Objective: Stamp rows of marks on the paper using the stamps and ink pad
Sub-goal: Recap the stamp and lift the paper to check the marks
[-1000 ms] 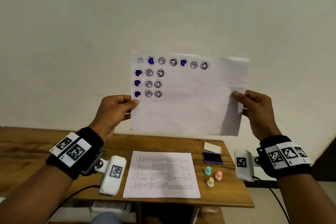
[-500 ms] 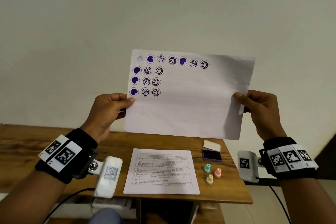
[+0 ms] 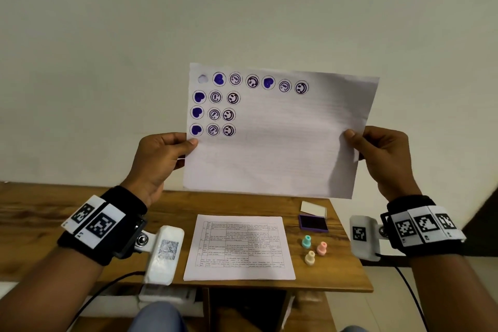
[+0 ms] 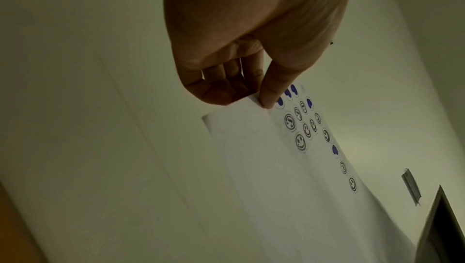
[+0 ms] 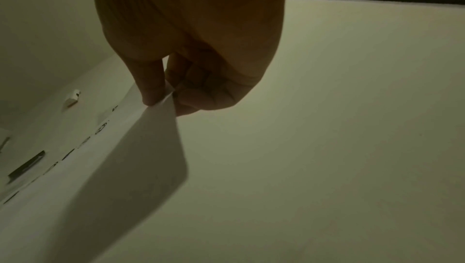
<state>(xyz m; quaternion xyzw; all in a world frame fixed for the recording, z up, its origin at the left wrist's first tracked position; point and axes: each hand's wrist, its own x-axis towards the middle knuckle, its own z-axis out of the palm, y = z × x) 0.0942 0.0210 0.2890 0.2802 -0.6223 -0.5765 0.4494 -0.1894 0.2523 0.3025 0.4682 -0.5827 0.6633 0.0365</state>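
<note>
I hold a white stamped paper (image 3: 283, 143) upright in the air above the table, its top tipped to the right. Rows of purple hearts and smiley marks fill its upper left. My left hand (image 3: 161, 159) pinches its left edge, thumb in front, also clear in the left wrist view: paper (image 4: 289, 177), left hand (image 4: 254, 96). My right hand (image 3: 377, 156) pinches the right edge, seen up close as paper (image 5: 141, 158) and right hand (image 5: 171, 98). On the table lie the open purple ink pad (image 3: 313, 222) and three small stamps: teal (image 3: 306, 241), pink (image 3: 321, 248), cream (image 3: 310, 258).
A printed sheet (image 3: 239, 246) lies flat at the middle of the wooden table (image 3: 54, 213). The ink pad's white lid (image 3: 312, 208) stands behind it. A plain wall fills the background. The table's right edge runs just right of the stamps.
The paper has tilted clockwise, its right side rising and left side dipping. Both hands kept their pinch and shifted slightly outward.
</note>
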